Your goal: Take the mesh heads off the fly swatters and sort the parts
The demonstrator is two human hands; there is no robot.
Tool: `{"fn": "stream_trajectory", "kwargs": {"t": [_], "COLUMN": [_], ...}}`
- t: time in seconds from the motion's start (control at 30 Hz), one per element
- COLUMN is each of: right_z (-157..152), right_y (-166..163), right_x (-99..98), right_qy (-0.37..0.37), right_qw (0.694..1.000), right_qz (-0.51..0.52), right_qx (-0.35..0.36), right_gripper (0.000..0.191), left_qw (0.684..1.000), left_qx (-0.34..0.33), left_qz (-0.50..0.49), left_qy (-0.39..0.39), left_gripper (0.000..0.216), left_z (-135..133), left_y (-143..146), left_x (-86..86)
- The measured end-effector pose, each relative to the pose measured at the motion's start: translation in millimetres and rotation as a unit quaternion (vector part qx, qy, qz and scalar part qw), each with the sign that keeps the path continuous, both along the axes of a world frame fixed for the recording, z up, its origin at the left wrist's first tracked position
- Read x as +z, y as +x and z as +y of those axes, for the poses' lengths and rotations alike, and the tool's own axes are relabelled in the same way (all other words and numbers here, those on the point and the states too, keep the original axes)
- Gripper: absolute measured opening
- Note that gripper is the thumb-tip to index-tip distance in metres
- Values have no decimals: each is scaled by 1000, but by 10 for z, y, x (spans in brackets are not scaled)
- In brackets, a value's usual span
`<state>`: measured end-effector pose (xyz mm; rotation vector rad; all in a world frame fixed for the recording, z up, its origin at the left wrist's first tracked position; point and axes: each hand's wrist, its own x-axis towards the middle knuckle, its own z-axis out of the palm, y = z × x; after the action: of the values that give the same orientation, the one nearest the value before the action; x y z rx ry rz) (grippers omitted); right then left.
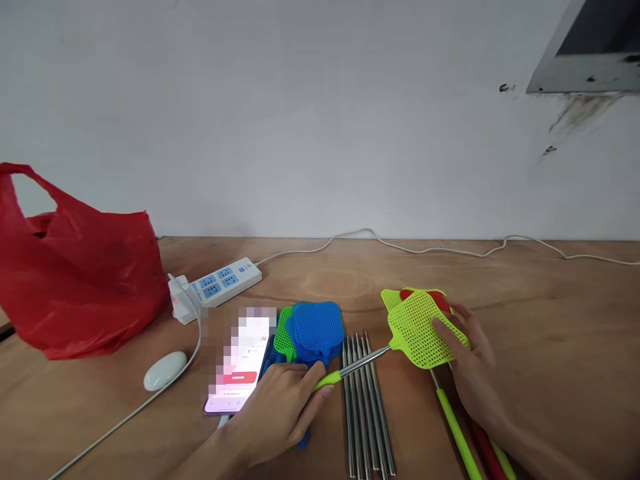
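Observation:
My left hand [283, 407] pinches the yellow-green grip end of a fly swatter's metal rod [361, 363], which runs up and right to a yellow-green mesh swatter head [417, 327]. My right hand [467, 363] rests on that head, fingers laid over its right side. Under it lies a stack of finished swatters with a red head [440, 300] and yellow-green and red handles [457, 433]. Several bare metal rods [367, 413] lie side by side between my hands. A pile of blue and green swatter heads [315, 330] sits just beyond my left hand.
A phone [240, 373] with a lit screen lies left of my left hand. Farther left are a white oval object [165, 370], a white power strip [217, 287] with cables, and a red plastic bag [75, 267]. A white wall backs the wooden table [550, 320].

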<state>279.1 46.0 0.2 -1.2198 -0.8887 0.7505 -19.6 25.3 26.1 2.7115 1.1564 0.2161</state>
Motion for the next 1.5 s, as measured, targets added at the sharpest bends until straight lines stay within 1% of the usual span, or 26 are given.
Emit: {"fn": "stream_trajectory", "kwargs": {"t": [0.07, 0.1, 0.13, 0.17, 0.2, 0.3, 0.37, 0.4, 0.47, 0.57, 0.63, 0.67, 0.73, 0.87, 1.03, 1.13, 1.2, 1.33, 1.37, 1.43, 1.5], "right_z": [28, 34, 33, 22, 3, -91, -151, -171, -187, -166, -147, -142, -146, -194, -274, -303, -301, -268, -263, -259, -266], "right_y": [58, 94, 129, 159, 179, 150, 64, 13, -80, -156, -173, -180, -202, -283, -340, -302, -245, -104, -77, -41, -25], "right_x": [14, 39, 74, 117, 165, 295, 339, 344, 332, 306, 314, 326, 363, 431, 436, 428, 426, 408, 399, 382, 376], "right_qy": [53, 86, 119, 153, 183, 260, 283, 291, 291, 274, 265, 262, 259, 257, 264, 268, 265, 249, 246, 243, 242], "right_qw": [996, 989, 974, 950, 920, 806, 730, 701, 660, 610, 581, 573, 571, 588, 586, 596, 608, 643, 650, 656, 655], "right_qz": [-66, -122, -192, -270, -347, -529, -615, -643, -682, -729, -752, -758, -757, -739, -730, -716, -708, -686, -680, -675, -677], "right_qx": [-13, -17, -20, -19, -8, 63, 98, 106, 121, 148, 164, 171, 183, 206, 231, 245, 244, 234, 235, 235, 232], "right_gripper": [47, 41, 33, 24, 18, 19, 20, 18, 15, 17, 18, 17, 13, 13, 15, 17, 18, 20, 20, 20, 21], "left_qw": [1000, 1000, 1000, 1000, 999, 999, 998, 998, 996, 994, 994, 994, 994, 993, 989, 988, 988, 991, 992, 994, 996], "left_qx": [-2, -3, -5, -8, -11, -27, -43, -52, -67, -74, -66, -60, -47, -42, -43, -49, -45, -5, -5, -9, -20], "left_qz": [9, 13, 15, 18, 19, 25, 37, 44, 60, 77, 84, 88, 97, 111, 141, 144, 147, 130, 122, 102, 84], "left_qy": [10, 15, 19, 22, 25, 22, 16, 16, 23, 23, 12, 6, 3, 2, 14, 19, 18, -8, -20, -33, -37], "left_gripper": [31, 32, 33, 33, 33, 32, 31, 30, 28, 26, 26, 25, 25, 23, 24, 19, 17, 30, 31, 34, 35], "left_z": [7, 10, 11, 13, 14, 19, 21, 19, 6, -42, -86, -108, -142, -154, -173, -206, -210, -200, -201, -208, -212], "left_y": [-14, -22, -28, -32, -35, -32, -24, -19, -11, 3, 18, 30, 65, 172, 239, 182, 115, -20, -46, -90, -130], "left_x": [-2, 1, 7, 13, 21, 53, 84, 104, 150, 223, 265, 282, 309, 318, 225, 186, 203, 297, 316, 334, 333]}}
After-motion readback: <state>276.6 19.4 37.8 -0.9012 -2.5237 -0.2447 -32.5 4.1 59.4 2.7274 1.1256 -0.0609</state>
